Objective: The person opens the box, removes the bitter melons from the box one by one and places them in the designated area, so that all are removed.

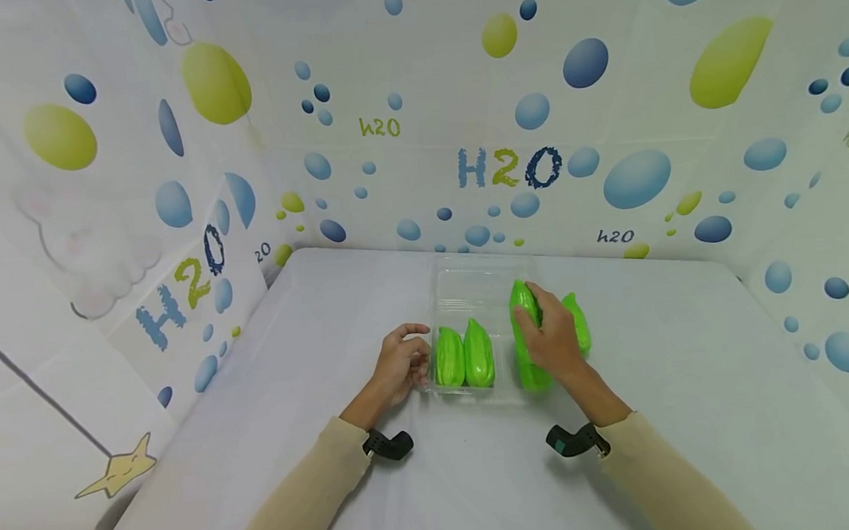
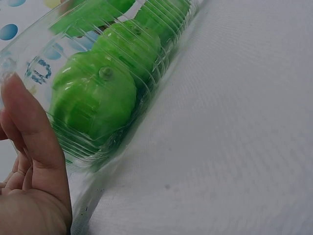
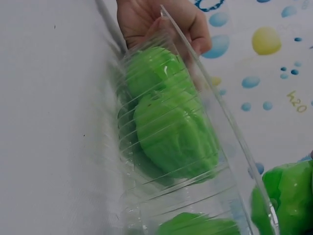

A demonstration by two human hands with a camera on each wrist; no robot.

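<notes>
A clear plastic container [image 1: 462, 289] with ribbed walls stands on the table. Two long, ridged green fruit-like pieces [image 1: 449, 358] lie side by side in its left half. At its left wall is my left hand [image 1: 398, 362], fingers bent loosely and fingertips touching the plastic. My right hand [image 1: 554, 334] grips another such green piece [image 1: 523, 298] over the container's right half, thumb on the near side. Below it a further green piece [image 3: 198, 226] shows through the wall in the right wrist view. One more green piece [image 1: 577, 321] lies right of the container, partly behind my right hand.
A white cloth covers the table [image 1: 354, 293]. Behind and beside it hang white sheets [image 1: 421, 193] printed with blue and yellow-green drops and H2O lettering. The container's rear section stands near the table's back edge.
</notes>
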